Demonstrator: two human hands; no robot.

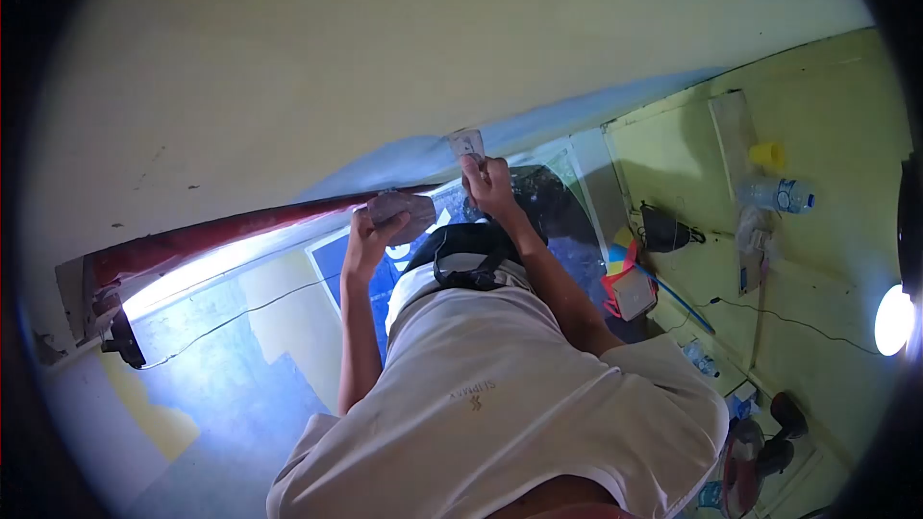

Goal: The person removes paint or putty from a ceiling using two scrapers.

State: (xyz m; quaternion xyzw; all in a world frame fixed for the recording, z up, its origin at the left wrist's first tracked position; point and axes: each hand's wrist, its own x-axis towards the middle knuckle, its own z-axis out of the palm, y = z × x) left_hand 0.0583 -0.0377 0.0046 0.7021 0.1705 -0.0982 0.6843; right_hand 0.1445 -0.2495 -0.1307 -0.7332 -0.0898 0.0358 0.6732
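My left hand is closed around the edge of a flat grey-brown plate, held just below the cream wall surface. To its right, my right hand grips a putty knife whose pale, smeared blade overlaps the wall's lower part. Around the blade the wall carries a bluish patch. The knife's handle is hidden in my fingers. Both forearms reach forward from a white shirt.
A red strip runs along the wall's lower left edge. A lamp with a cable hangs at left, another bright lamp at right. On the right side lie a plastic bottle, a yellow cup and a red-framed container.
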